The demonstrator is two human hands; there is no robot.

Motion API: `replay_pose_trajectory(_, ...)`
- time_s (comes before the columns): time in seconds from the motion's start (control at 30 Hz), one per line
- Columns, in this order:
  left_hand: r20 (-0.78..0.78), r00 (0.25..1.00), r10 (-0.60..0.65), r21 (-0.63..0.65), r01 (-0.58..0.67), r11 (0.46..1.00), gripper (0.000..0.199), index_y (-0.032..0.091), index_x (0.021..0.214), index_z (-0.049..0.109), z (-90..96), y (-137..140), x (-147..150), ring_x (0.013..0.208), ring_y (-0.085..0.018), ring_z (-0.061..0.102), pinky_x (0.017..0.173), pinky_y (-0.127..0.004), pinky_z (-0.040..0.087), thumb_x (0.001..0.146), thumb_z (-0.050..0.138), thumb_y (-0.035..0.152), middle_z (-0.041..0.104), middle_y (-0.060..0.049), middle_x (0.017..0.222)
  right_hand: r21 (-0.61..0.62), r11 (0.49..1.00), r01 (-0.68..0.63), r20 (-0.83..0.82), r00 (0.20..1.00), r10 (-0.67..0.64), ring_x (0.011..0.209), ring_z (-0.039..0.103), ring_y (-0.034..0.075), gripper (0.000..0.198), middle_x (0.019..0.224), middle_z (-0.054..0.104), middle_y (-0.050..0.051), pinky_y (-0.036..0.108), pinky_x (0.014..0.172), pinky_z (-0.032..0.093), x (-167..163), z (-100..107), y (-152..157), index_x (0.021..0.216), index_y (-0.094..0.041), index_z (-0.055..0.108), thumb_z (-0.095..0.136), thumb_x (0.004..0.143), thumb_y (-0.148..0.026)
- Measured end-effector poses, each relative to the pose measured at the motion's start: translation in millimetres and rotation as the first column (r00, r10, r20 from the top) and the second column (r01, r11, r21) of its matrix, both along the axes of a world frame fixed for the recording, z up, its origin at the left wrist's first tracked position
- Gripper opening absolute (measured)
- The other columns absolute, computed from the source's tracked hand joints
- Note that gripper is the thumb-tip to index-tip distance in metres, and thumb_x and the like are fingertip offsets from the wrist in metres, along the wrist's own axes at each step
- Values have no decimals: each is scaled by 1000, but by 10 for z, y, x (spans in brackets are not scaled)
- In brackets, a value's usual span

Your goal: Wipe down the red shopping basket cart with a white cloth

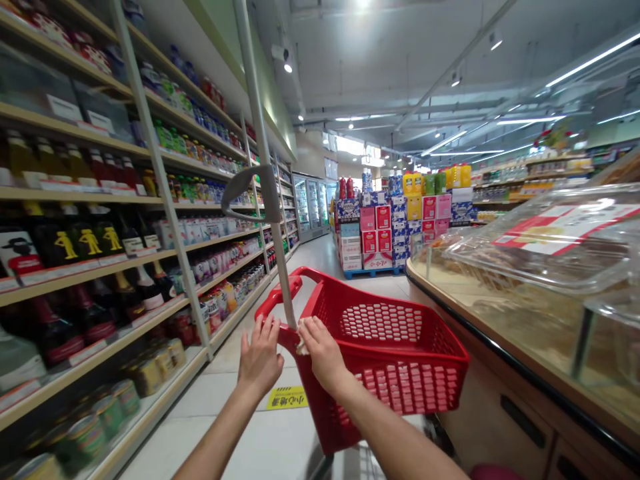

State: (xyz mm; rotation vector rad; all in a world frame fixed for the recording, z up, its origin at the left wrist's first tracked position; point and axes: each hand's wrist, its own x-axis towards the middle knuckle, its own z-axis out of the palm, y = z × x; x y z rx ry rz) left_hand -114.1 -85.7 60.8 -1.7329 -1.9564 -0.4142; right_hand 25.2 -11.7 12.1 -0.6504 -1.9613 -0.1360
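A red plastic shopping cart [370, 353] stands in front of me, its basket turned to the right. My left hand [260, 357] touches the near edge by the cart's handle [273, 303], fingers stretched out and thumb apart. Close by on the right, my right hand [323, 353] presses a small crumpled white wipe [301, 343] against the cart's near rim; its fingers partly cover it. Between the hands a grey metal pole [283, 273] rises from the cart's edge. Higher up, the pole carries a grey loop-shaped grip [255, 193].
Shelves [187, 303] with bottles and cans line the left. A wooden counter [480, 413] with clear food boxes [545, 233] borders the cart on the right. Stacked cartons [377, 233] stand on a blue pallet ahead. A yellow floor sign [287, 398] lies below my hands.
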Motion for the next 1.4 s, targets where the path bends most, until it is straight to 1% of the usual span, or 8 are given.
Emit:
replay_pose_trajectory(0.2, -1, 1000, -20, 51, 20, 999, 63, 14, 126, 38, -60, -73, 86, 129, -25, 19, 101, -50, 20, 63, 41, 11, 34, -9, 137, -150, 925, 349, 84, 937, -340, 107, 51, 24, 47, 110, 59, 12, 44, 91, 42, 1212, -493, 115, 104, -16, 62, 35, 71, 4)
replay_pose_trajectory(0.43, -45, 999, 27, 44, -25, 999, 59, 15, 123, 41, -53, -103, 181, 128, -28, 21, 100, -55, 17, 64, 42, 14, 36, -11, 135, -80, 985, 155, 120, 982, -144, 119, 39, 20, 57, 125, 49, 7, 36, 96, 40, 651, -324, -34, 120, -19, 50, 36, 71, 5)
replay_pose_trajectory(0.53, -100, 995, 15, 76, -8, 997, 59, 16, 125, 38, -101, -124, 127, 128, -26, 20, 100, -55, 16, 66, 40, 13, 35, -10, 136, -67, 969, 238, 160, 961, -225, 115, 45, 20, 50, 119, 54, 8, 38, 95, 40, 1103, -462, 43, 116, -19, 54, 39, 74, 2)
replay_pose_trajectory(0.67, -143, 989, 28, 130, -10, 991, 57, 13, 125, 38, -196, -111, 127, 130, -27, 15, 100, -54, 16, 68, 39, 13, 31, -12, 138, -144, 856, 497, 218, 860, -462, 116, 43, 22, 52, 122, 52, 4, 41, 95, 38, 2321, -743, 133, 114, -24, 55, 39, 73, 2)
replay_pose_trajectory(0.77, -152, 987, 46, 133, -26, 991, 56, 12, 125, 38, -218, -93, 169, 130, -29, 13, 99, -53, 19, 69, 40, 15, 31, -14, 137, -281, 702, 655, 189, 755, -628, 113, 47, 20, 52, 124, 51, 6, 35, 91, 42, 2567, -770, 137, 111, -24, 57, 37, 71, 2)
replay_pose_trajectory(0.97, -219, 974, 62, 122, -35, 992, 57, 14, 126, 36, -175, -118, 150, 131, -26, 10, 100, -51, 18, 70, 39, 13, 30, -12, 138, -177, 936, 305, 206, 941, -268, 118, 41, 17, 44, 126, 49, -1, 34, 97, 38, 2170, -720, 119, 111, -32, 56, 42, 78, -6)
replay_pose_trajectory(1.2, -188, 980, 70, 162, -39, 986, 56, 10, 126, 36, -212, -107, 198, 132, -27, 6, 101, -51, 16, 70, 42, 13, 28, -14, 139, -394, 716, 576, 87, 799, -594, 115, 45, 21, 44, 124, 50, 1, 37, 93, 41, 2913, -796, 151, 107, -28, 60, 42, 72, -6)
replay_pose_trajectory(1.4, -175, 982, 74, 115, -55, 992, 58, 13, 128, 35, -181, -130, 222, 132, -26, 7, 101, -51, 16, 69, 40, 13, 26, -13, 140, -236, 906, 351, 62, 936, -346, 118, 41, 17, 48, 127, 47, 0, 35, 98, 36, 2479, -865, 68, 112, -29, 56, 42, 73, -5)
